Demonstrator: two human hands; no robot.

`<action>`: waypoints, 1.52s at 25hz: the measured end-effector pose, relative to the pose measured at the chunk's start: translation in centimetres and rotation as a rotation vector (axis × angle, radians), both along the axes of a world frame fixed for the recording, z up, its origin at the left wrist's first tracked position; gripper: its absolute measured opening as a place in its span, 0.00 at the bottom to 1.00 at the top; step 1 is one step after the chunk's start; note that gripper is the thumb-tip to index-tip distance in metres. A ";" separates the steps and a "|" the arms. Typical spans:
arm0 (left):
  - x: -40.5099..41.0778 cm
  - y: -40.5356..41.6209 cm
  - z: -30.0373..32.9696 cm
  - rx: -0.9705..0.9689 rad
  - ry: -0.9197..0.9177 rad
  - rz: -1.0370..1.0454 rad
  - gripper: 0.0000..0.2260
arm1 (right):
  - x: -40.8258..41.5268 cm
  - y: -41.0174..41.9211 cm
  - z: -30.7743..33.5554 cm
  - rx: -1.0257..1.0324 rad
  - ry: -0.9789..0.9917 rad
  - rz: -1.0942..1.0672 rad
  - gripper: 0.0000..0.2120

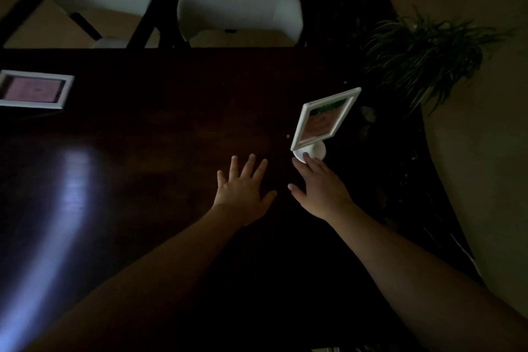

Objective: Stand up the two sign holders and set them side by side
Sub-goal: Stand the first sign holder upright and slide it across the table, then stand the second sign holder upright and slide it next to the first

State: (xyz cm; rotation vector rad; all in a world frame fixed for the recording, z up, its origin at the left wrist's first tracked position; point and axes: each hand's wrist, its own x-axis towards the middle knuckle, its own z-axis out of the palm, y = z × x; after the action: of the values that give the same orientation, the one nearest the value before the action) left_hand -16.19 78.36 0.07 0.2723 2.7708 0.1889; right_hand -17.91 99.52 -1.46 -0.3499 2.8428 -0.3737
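A white-framed sign holder [324, 118] stands on its round white base near the right edge of the dark wooden table [171, 137], its frame tilted. My right hand [320, 188] reaches toward it, fingers spread, fingertips touching the base. To its left, my left hand [244, 190] is flat and spread over the tabletop, holding nothing. The second sign holder [34, 89] lies flat on the table at the far left, partly cut off by the image edge.
Two white-cushioned chairs [238, 10] with black frames stand at the table's far side. A green potted plant [423, 57] sits past the table's right corner. The scene is dim, with a light glare [68, 194] on the left of the tabletop.
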 end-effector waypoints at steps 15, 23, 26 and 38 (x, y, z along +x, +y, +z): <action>9.5 -24.2 2.9 0.041 0.114 0.164 0.39 | 6.9 -22.5 5.0 0.042 0.108 0.079 0.36; 15.9 -40.6 5.5 0.113 0.209 0.237 0.41 | 12.2 -37.9 7.7 -0.008 0.129 0.052 0.36; 16.7 -45.0 6.7 0.149 0.238 0.300 0.41 | 12.5 -42.0 8.9 -0.038 0.139 0.048 0.36; 8.6 -56.0 7.8 0.129 0.279 0.459 0.40 | 0.4 -55.1 8.0 -0.334 0.039 -0.060 0.37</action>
State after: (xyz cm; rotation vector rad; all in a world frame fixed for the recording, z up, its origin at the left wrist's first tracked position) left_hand -7.55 22.32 7.83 -0.3392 3.0624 0.4769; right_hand -17.46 44.42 6.58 -0.3372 2.8296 -0.8666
